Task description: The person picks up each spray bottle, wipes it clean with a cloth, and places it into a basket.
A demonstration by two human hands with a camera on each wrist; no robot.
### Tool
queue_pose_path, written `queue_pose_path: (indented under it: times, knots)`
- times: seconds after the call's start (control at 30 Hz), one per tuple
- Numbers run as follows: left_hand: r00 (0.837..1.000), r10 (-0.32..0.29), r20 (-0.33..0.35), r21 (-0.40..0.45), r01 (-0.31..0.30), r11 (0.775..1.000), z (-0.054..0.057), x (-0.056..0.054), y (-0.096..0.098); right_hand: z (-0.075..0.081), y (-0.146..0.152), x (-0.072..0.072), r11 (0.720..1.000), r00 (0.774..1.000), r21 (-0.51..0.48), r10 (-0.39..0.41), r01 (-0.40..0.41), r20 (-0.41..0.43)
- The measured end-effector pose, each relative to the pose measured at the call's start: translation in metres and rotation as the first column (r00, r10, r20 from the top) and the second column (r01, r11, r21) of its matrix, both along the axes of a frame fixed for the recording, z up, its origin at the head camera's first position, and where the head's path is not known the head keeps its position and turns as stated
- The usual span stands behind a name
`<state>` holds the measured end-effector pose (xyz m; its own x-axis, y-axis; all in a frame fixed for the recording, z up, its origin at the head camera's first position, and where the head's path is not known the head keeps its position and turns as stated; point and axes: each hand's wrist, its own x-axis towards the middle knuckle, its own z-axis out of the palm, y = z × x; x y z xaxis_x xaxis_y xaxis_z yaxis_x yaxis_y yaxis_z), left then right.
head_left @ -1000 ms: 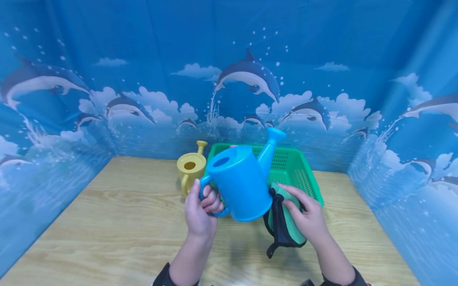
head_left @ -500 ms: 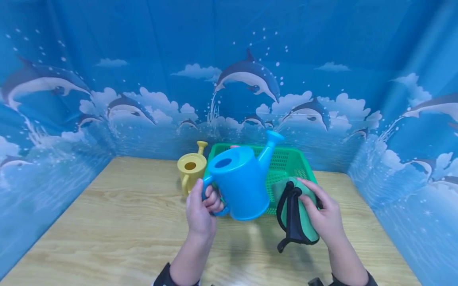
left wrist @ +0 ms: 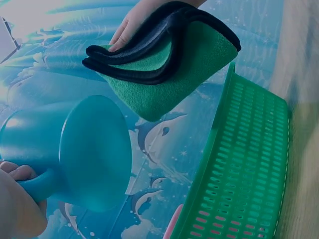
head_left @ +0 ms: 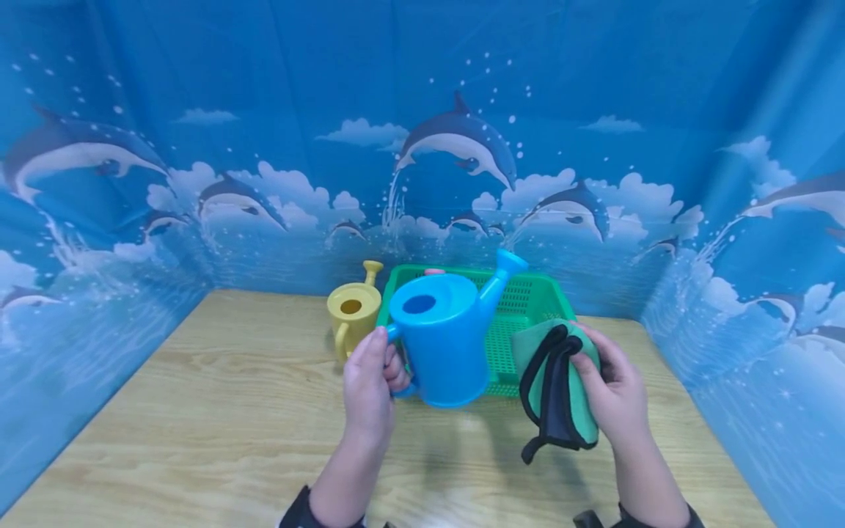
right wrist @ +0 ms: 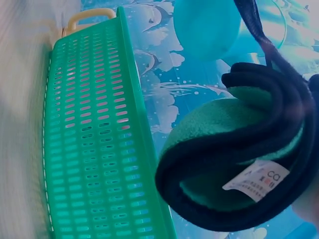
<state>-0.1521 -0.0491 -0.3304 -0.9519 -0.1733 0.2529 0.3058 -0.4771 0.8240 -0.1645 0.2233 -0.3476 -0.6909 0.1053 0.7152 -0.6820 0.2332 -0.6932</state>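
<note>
My left hand (head_left: pixel 371 381) grips the handle of a blue watering can (head_left: pixel 449 352), held up above the table with its spout pointing right. In the left wrist view the can's round base (left wrist: pixel 97 154) faces the camera. My right hand (head_left: pixel 617 385) pinches a folded green cloth (head_left: pixel 584 389) with black edging, apart from the can on its right. A white label (right wrist: pixel 259 179) shows on the cloth in the right wrist view. Most of the right fingers are hidden behind the folds.
A green perforated basket (head_left: pixel 564 297) stands behind the can and cloth, with something pink (head_left: pixel 433 271) inside it. To its left, a yellow watering can (head_left: pixel 353 312) sits on the wooden table (head_left: pixel 231 411). A blue dolphin-print curtain (head_left: pixel 264 110) surrounds the table.
The cloth has moved right with my right hand, from beside the can's base to clear of it. The blue can has tipped slightly more upright in my left hand.
</note>
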Motion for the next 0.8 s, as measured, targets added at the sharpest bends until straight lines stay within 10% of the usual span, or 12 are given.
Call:
queue_pose_path:
  times: [0.27,0.8]
  knots:
    - [0.992,0.037,-0.124,-0.108,-0.051,0.993,-0.0017,0.0025,-0.0015,0.0000,0.0035,-0.0026,0.995,0.995,-0.049,0.084,-0.087,-0.052]
    - [0.925,0.040,-0.378,-0.230,-0.136,0.964,-0.0077,-0.0006,0.0004,0.0048,0.0089,-0.0014,0.996,0.995,-0.049,0.075,-0.079,-0.070]
